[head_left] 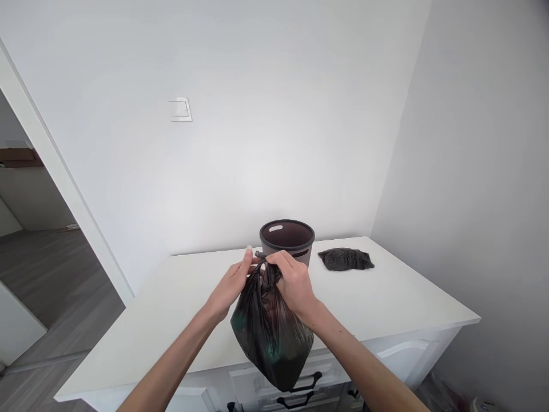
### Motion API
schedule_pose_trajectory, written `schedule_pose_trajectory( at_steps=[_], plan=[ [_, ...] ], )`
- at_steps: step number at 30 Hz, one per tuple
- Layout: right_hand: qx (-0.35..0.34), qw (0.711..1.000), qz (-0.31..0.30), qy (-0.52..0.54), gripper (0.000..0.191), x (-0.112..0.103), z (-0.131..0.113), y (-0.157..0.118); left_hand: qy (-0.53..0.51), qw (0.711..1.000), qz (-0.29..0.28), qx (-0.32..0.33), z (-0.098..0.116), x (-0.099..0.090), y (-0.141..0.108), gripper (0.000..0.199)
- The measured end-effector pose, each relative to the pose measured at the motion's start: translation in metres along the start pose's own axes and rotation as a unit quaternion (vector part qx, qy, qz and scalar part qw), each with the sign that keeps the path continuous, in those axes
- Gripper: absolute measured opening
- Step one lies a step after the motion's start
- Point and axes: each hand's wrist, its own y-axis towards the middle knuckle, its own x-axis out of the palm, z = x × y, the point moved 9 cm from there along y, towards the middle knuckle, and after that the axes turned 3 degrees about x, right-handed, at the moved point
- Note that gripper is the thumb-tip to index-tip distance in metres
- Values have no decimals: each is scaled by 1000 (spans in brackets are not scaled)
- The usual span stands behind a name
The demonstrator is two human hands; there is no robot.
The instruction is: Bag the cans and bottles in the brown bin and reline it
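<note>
A filled black garbage bag (274, 332) hangs in front of the cabinet's front edge, its thin plastic showing faint green and reddish contents. My right hand (294, 280) is closed around the gathered neck of the bag. At the other side of the neck is my left hand (234, 283), thumb pointing up and fingers curled in behind the twisted plastic, partly hidden. A short twisted end of the bag sticks up between both hands. Just behind them stands a round dark trash can (306, 258) with handle slots, its lower part covered by my hands and the bag.
A folded black plastic bag (345, 259) lies on the white cabinet top (386, 292), right of the trash can. Drawers with black handles (295, 400) are below. Walls border the back and right; a light switch (180, 109) is on the back wall, a doorway at left.
</note>
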Motion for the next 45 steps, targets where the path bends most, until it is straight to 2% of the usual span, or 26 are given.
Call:
schedule_pose_trajectory(
  at_steps=[3, 5, 9, 15, 17, 20, 22, 24, 26, 28, 31, 34, 38, 40, 43, 45],
  plan=[
    [-18, 999, 28, 2, 33, -2, -6, 0, -48, 998, -25, -9, -1, 10, 7, 52],
    [-37, 998, 45, 9, 41, -6, -10, -1, -83, 996, -9, -6, -4, 10, 8, 51],
    [-54, 998, 44, -1, 45, -10, -11, -5, -126, 991, 45, 1, -12, -1, 8, 57],
    [-27, 999, 14, -36, 47, -12, 1, -26, -185, 980, 65, -20, -26, -17, 10, 53],
    [-12, 999, 7, -36, 46, -17, 6, -41, -179, 981, 79, -14, -34, -31, 12, 51],
    [24, 999, -3, -24, 40, -27, 18, -73, -143, 982, 119, -16, -56, -59, 14, 51],
    [58, 998, -18, -10, 34, -32, 28, -96, -133, 982, 137, -15, -71, -71, 13, 52],
    [108, 994, -35, 2, 29, -35, 37, -113, -147, 979, 138, -12, -79, -71, 11, 53],
    [167, 985, -47, 16, 23, -35, 43, -119, -169, 976, 135, -3, -78, -63, 6, 54],
    [206, 976, -55, 46, 21, -33, 38, -114, -178, 976, 123, 8, -67, -51, 0, 53],
    [202, 972, -72, 95, 29, -23, 15, -86, -169, 981, 96, 24, -44, -37, -9, 48],
    [183, 973, -88, 108, 37, -11, -5, -54, -169, 980, 96, 46, -28, -35, -17, 44],
    [142, 975, -151, 77, 49, 15, -12, -18, -150, 983, 90, 60, -24, -36, -23, 44],
    [121, 966, -225, 39, 41, 35, -9, -6, -143, 984, 88, 61, -26, -37, -27, 45],
    [110, 931, -346, 33, 5, 64, -5, -3, -129, 986, 81, 61, -27, -40, -35, 44],
    [106, 923, -365, 59, 11, 67, -9, -4, -97, 991, 71, 57, -28, -42, -40, 44]
  ],
)
